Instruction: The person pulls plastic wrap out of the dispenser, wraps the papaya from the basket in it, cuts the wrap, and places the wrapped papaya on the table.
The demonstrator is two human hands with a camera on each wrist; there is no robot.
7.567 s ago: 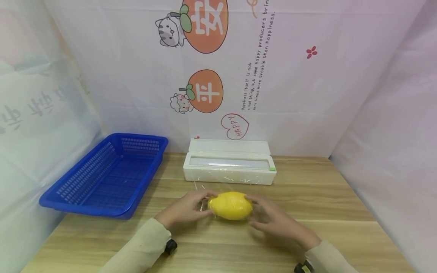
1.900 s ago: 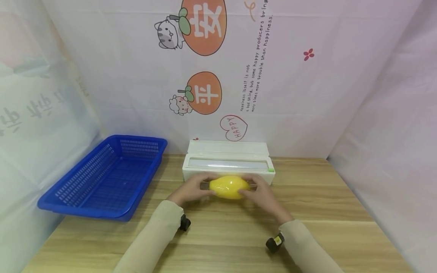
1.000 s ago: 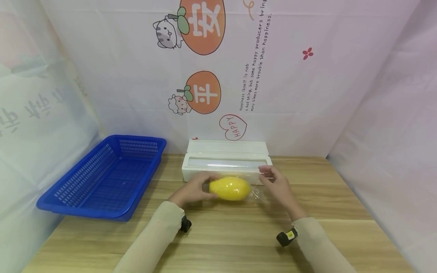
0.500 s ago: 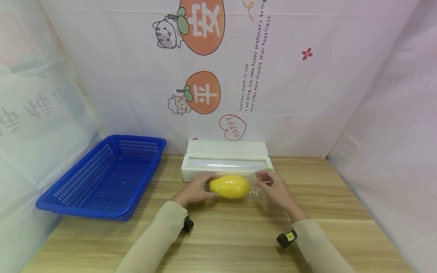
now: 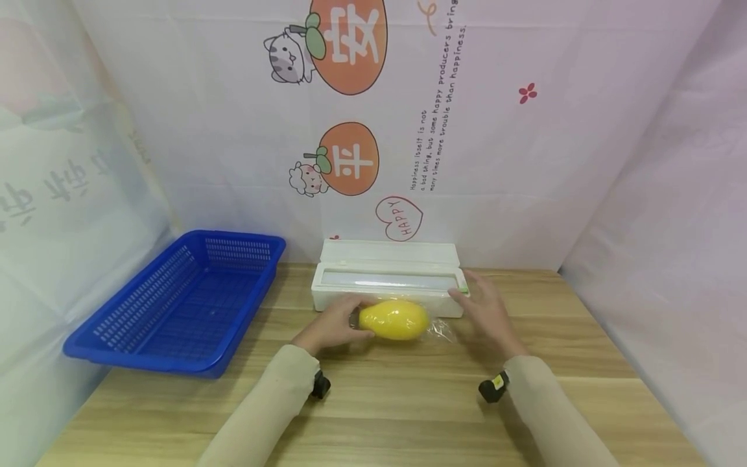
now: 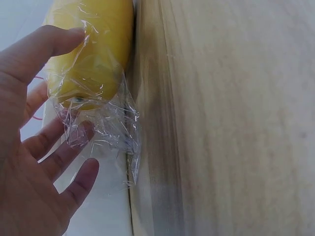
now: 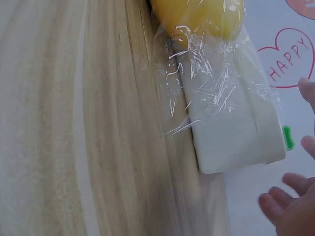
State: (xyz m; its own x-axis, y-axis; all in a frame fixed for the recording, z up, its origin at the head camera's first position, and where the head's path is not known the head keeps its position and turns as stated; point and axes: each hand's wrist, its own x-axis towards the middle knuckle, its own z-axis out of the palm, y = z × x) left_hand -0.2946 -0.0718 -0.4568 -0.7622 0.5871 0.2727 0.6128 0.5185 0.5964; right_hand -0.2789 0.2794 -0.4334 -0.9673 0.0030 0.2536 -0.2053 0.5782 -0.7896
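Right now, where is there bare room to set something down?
The widest bare patch of tabletop lies right of the right hand, up to the cloth wall. Another lies between the sleeves, in front of the yellow object. It is crowded at the white box, with the yellow object and left hand close by. The blue basket fills the back left.

Left hand [image 5: 334, 323] curved in a grip, right hand [image 5: 489, 314] loosely spread, both forearms [image 5: 262, 405] angled inward
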